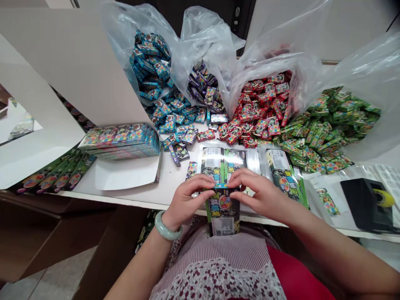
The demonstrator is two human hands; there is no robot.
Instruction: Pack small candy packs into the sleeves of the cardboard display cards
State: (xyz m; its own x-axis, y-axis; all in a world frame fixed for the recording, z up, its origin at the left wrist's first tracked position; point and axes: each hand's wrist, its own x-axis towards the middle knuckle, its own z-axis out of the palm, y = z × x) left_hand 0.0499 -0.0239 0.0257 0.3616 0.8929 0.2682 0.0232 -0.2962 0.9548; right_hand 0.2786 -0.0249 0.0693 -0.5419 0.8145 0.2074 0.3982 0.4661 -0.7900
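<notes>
We see our left hand [192,193] and right hand [258,192] pinching opposite ends of what seems a slim blue box [221,186], partly hidden by fingers, over black printed packaging [224,210] at the worktop's [170,179] front edge. Behind, clear bags [203,31] spill colourful small boxes [265,96].

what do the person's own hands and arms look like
The left hand and right hand are ungloved, with no rings visible. A smooth, pale green, ring-shaped bangle circles the left wrist; the right wrist is bare. No sleeves cover the visible forearms.
</notes>
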